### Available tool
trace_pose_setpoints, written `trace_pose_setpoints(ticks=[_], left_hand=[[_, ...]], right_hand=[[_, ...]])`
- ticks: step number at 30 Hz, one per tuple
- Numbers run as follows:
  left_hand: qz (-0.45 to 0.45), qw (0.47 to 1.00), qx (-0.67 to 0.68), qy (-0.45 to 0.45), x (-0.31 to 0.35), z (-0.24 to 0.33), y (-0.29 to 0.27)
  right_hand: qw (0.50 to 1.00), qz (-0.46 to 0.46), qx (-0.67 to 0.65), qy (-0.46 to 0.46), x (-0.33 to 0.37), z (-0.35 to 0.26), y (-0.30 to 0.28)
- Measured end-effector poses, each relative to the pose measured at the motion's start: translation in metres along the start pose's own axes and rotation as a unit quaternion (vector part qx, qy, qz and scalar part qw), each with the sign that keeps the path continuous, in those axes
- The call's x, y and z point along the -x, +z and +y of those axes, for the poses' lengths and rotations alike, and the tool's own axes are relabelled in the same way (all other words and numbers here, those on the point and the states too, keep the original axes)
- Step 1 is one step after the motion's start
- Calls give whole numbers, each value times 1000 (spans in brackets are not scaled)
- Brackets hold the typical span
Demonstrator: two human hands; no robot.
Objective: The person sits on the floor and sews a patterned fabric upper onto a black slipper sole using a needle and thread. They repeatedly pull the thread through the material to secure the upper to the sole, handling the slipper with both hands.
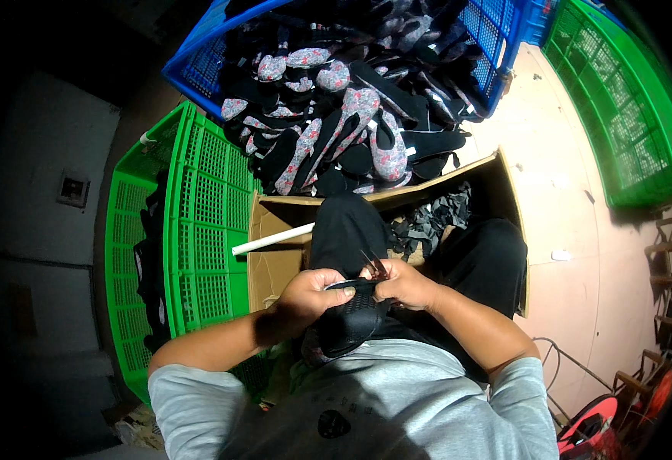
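A black cloth shoe (349, 320) with a textured sole lies over my lap, close to my body. My left hand (317, 294) grips its left edge, thumb laid on top. At the shoe's right edge my right hand (406, 285) is closed round a small pair of scissors (376, 265), whose thin dark blades point up and away from me. The right fingertips also touch the shoe's edge. What lies under the shoe, and most of the fingers beneath it, is hidden.
Beyond my knees, black and floral shoes (360, 103) spill from a blue crate (190, 65). Dark scraps (428, 222) fill part of a cardboard box (275, 277) around my legs, near a white tube (273, 239). Green crates (212, 230) stand left and far right (619, 107).
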State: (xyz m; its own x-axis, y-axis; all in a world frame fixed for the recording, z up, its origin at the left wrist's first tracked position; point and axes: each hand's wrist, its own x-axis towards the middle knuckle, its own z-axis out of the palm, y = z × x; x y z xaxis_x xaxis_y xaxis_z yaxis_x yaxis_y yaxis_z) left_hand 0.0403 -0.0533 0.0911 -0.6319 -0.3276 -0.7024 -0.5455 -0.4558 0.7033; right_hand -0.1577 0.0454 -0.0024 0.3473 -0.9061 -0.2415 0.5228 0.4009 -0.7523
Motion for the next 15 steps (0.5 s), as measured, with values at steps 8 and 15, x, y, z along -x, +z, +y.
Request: trace_pose_setpoints(ticks=[8, 15], left_hand=[[-44, 995, 94, -3, 10, -2, 11], [-127, 951, 281, -11, 9, -23, 18]], right_hand=[[991, -42, -121, 44, 2, 16, -6], [979, -96, -180, 15, 1, 32, -14]])
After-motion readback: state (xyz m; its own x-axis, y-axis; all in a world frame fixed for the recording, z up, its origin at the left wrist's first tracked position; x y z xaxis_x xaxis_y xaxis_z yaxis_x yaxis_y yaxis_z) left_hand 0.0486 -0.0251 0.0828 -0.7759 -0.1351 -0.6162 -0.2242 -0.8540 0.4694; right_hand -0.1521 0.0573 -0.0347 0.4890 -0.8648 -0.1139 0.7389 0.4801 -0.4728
